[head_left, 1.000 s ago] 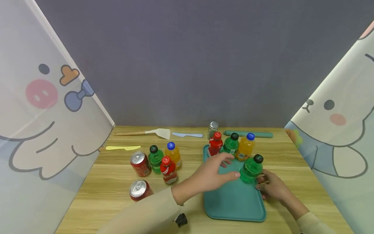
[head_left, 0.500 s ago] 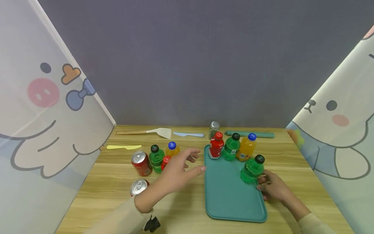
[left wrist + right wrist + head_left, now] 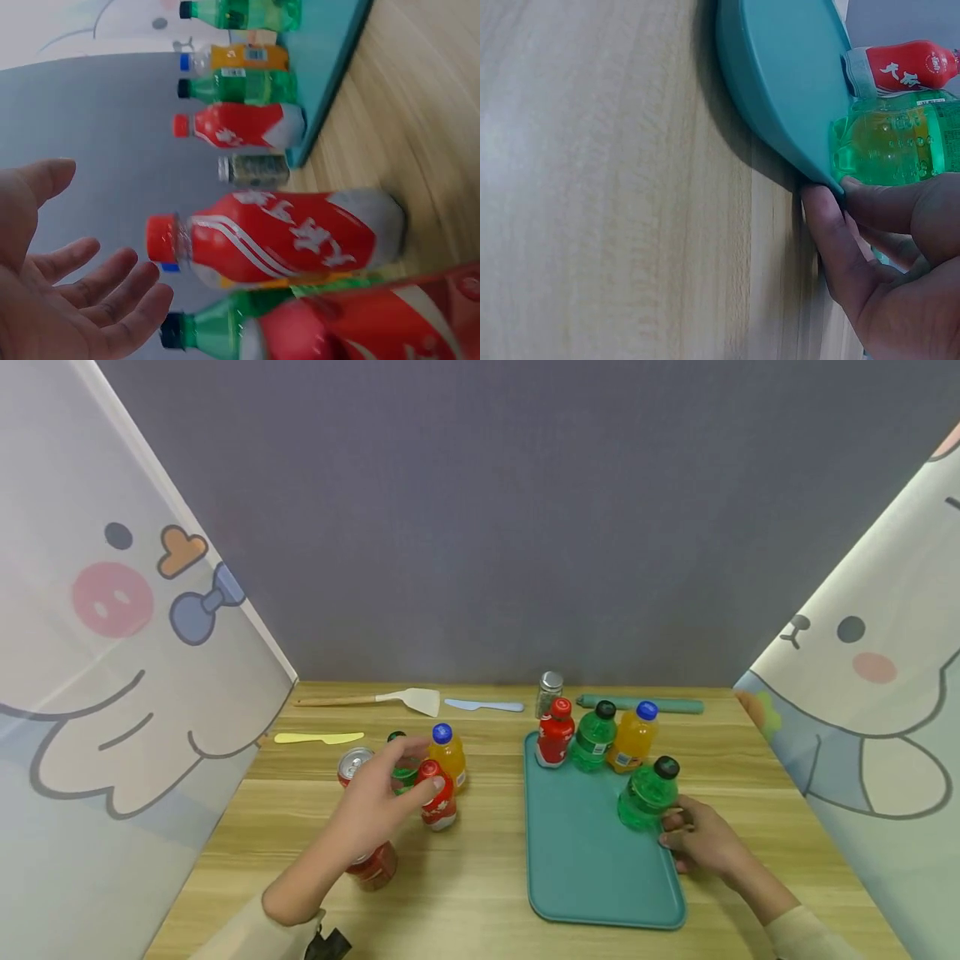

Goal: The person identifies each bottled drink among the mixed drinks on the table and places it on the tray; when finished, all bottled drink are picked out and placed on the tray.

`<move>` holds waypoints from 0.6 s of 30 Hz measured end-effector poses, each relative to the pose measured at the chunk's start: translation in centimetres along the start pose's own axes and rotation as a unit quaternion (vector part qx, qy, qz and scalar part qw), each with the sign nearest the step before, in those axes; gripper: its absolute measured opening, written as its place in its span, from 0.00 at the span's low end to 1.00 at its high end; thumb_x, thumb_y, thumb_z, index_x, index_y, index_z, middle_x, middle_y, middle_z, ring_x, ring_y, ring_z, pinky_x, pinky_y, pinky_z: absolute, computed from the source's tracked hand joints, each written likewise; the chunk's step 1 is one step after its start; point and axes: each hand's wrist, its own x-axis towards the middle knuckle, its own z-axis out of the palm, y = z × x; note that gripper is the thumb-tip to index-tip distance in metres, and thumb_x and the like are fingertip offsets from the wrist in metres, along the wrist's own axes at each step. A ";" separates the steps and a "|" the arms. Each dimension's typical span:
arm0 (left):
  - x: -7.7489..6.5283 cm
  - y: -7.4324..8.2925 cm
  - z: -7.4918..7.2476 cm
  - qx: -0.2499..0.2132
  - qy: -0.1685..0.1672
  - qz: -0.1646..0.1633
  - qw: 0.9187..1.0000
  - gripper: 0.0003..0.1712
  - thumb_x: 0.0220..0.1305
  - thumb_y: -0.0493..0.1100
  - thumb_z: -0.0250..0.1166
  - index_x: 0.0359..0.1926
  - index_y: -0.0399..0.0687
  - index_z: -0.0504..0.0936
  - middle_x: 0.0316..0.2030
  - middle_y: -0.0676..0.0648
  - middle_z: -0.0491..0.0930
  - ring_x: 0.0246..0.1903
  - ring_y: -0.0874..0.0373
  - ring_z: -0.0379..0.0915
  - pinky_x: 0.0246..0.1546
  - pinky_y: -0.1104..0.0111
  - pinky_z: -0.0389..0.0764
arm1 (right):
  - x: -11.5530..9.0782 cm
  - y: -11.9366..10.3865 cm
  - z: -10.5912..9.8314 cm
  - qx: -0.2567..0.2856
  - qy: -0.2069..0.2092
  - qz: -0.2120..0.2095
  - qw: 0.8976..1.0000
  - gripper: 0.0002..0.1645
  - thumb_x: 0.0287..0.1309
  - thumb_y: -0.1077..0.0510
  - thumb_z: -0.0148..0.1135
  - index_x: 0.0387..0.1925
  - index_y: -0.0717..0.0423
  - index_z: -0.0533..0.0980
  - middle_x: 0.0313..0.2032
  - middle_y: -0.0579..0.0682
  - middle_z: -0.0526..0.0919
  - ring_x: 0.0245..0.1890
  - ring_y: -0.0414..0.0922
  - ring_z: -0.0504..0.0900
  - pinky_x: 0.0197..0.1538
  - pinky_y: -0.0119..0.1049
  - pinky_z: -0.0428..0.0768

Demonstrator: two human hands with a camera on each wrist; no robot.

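My left hand (image 3: 366,810) hovers among the drinks on the left, fingers spread and holding nothing. Closest to its thumb is a red-labelled bottle (image 3: 440,806) with a red cap, upright on the table; the left wrist view shows a gap between the fingers and this bottle (image 3: 292,232). An orange juice bottle (image 3: 448,764) and a partly covered green bottle (image 3: 405,772) stand behind it. With thumb and finger, my right hand (image 3: 705,839) pinches the right rim of the teal tray (image 3: 592,881). Beside that hand, a green bottle (image 3: 647,797) stands on the tray.
At the tray's far end stand a red bottle (image 3: 555,737), a green bottle (image 3: 593,742) and an orange bottle (image 3: 633,742). Two red cans (image 3: 375,868) are partly behind my left arm. A spatula (image 3: 416,700), knives (image 3: 483,705), a shaker (image 3: 550,689) and a green stick (image 3: 645,705) line the back.
My left hand has moved left from over the tray to the bottles and cans on the left. The right hand stays on the tray rim.
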 end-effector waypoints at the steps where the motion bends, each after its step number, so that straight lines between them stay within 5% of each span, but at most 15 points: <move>1: -0.1 -0.3 -0.1 0.003 0.000 -0.007 1.000 0.31 0.65 0.47 0.72 0.66 0.47 0.74 0.56 0.46 0.82 0.57 0.51 0.78 0.50 0.52 0.82 | 0.0 0.0 0.0 0.000 0.001 0.001 1.000 0.36 0.59 0.72 0.66 0.68 0.66 0.65 0.43 0.61 0.78 0.28 0.50 0.81 0.28 0.45 0.86; 18: 0.0 -3.0 0.0 0.024 -0.033 -0.060 0.997 0.33 0.63 0.50 0.74 0.66 0.51 0.75 0.58 0.45 0.82 0.52 0.45 0.84 0.47 0.56 0.86 | -1.4 -0.1 -0.2 0.006 -0.023 0.020 1.000 0.38 0.59 0.66 0.70 0.66 0.75 0.65 0.43 0.59 0.79 0.26 0.50 0.82 0.29 0.44 0.87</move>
